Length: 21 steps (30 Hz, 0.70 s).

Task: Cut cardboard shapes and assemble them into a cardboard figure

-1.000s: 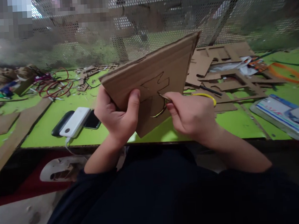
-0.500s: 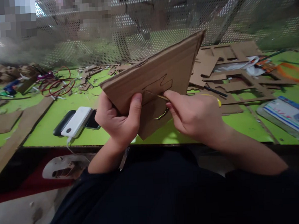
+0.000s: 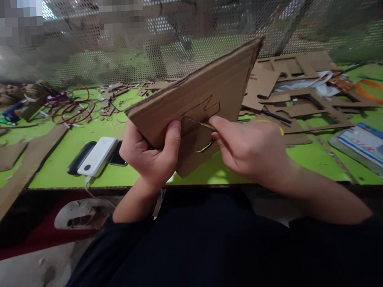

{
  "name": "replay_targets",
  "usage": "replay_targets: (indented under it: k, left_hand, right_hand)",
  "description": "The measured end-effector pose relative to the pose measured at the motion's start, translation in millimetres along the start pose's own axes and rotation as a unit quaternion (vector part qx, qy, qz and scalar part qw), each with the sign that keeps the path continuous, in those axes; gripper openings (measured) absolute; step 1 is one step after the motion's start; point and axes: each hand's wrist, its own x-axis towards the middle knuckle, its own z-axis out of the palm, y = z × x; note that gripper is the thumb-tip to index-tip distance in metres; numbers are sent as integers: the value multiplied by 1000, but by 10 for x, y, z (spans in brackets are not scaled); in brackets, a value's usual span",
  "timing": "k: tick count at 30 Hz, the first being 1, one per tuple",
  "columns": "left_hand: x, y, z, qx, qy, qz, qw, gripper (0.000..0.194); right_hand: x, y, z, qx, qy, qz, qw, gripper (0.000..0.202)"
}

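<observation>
A folded or angled piece of brown cardboard is held up above the green table, with dark outlines drawn on its face and a curved slit low down. My left hand grips its lower left part, thumb on the front face and fingers behind. Pinched in my right hand is a thin pointed tool, its tip against the cardboard near the drawn outline. Most of the tool is hidden by my fingers, so its kind is unclear.
On the green table, a white power bank and a phone lie left of my hands. Cardboard offcuts spread at the right, near a plastic packet. Red cable lies back left. A perforated metal screen stands behind.
The tool's tip has shifted slightly left along the cardboard. The cardboard and my left hand have moved slightly left in view, with both grips kept.
</observation>
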Motion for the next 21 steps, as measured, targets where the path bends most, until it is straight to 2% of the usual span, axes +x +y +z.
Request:
replay_targets:
  k: [5, 12, 21]
  left_hand:
    - [3, -19, -43, 32, -5, -7, 999, 32]
    - [-38, -35, -65, 83, 2, 20, 996, 34]
    - [-68, -79, -88, 62, 5, 7, 998, 39]
  right_hand:
    - [31, -18, -110, -28, -20, -1, 999, 41]
    - [67, -102, -318, -50, -56, -14, 997, 22]
    - [172, -72, -432, -56, -103, -28, 993, 17]
